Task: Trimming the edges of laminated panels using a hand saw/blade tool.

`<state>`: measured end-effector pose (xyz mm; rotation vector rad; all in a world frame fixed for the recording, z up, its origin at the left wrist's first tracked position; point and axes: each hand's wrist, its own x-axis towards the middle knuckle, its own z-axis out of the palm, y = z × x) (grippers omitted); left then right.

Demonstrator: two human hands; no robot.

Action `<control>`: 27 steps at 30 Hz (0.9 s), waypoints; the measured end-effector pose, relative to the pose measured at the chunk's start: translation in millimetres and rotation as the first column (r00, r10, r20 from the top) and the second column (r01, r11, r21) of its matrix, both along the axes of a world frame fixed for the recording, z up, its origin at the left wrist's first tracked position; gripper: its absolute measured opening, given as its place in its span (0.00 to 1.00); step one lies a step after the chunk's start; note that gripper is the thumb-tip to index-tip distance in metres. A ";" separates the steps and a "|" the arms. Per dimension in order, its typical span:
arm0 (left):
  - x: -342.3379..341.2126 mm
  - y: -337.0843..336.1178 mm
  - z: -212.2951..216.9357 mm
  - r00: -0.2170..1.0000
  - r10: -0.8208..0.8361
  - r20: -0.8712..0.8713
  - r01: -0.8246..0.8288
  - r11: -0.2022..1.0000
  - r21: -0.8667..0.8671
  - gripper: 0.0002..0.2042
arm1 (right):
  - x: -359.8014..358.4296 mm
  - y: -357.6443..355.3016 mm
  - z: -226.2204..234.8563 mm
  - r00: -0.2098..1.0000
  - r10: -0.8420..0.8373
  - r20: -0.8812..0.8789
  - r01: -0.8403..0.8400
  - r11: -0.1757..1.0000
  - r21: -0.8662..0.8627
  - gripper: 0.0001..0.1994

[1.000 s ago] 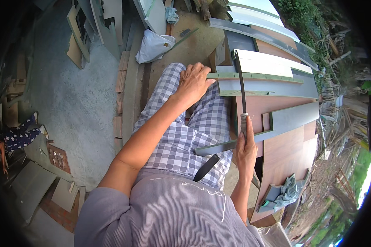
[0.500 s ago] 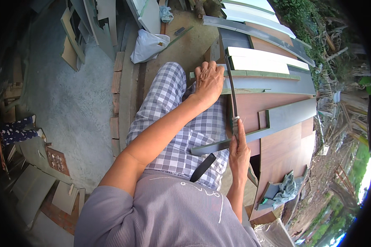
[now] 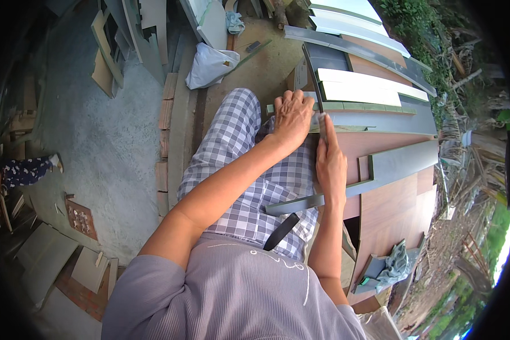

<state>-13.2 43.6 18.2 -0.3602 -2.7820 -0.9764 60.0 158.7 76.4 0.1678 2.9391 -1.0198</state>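
Observation:
My left hand (image 3: 293, 120) is closed over the near end of a narrow green-edged board strip (image 3: 368, 106), knuckles up, beside my knee. My right hand (image 3: 330, 161) grips the handle end of a long, thin, dark tool (image 3: 310, 71), index finger stretched along it. Whether it is a file or a saw I cannot tell. Its blade lies across the strip, just right of my left fingers, and points away from me. White strips (image 3: 360, 88) lie beyond the blade. A notched grey board (image 3: 399, 164) lies beneath my right wrist, its near end over my thigh.
Brown panels (image 3: 388, 218) and more grey strips (image 3: 351, 48) cover the work surface at right. A blue-grey cloth (image 3: 395, 262) lies near its lower corner. A white bag (image 3: 209, 65) rests on the ground ahead. Boards (image 3: 105, 54) lean at the far left; another person's patterned clothing (image 3: 25, 171) shows at left.
My right hand has pushed the dark tool forward, away from me, and now sits close to my left hand. My left hand keeps its hold on the strip.

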 end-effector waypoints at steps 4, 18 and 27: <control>-3.0 -4.5 1.3 0.999 0.014 0.045 -0.013 0.999 -0.031 0.10 | -12.9 -4.8 4.7 0.998 0.017 0.059 -0.020 0.999 0.044 0.23; -4.9 -7.0 -2.8 1.000 0.021 0.008 -0.021 1.000 0.000 0.10 | 110.3 21.3 46.9 0.986 -0.056 0.155 0.051 0.998 0.034 0.30; -1.0 -1.5 -0.8 1.000 0.020 0.005 -0.020 1.000 0.000 0.09 | -12.3 -2.0 5.9 0.998 0.043 0.049 -0.050 0.990 0.135 0.25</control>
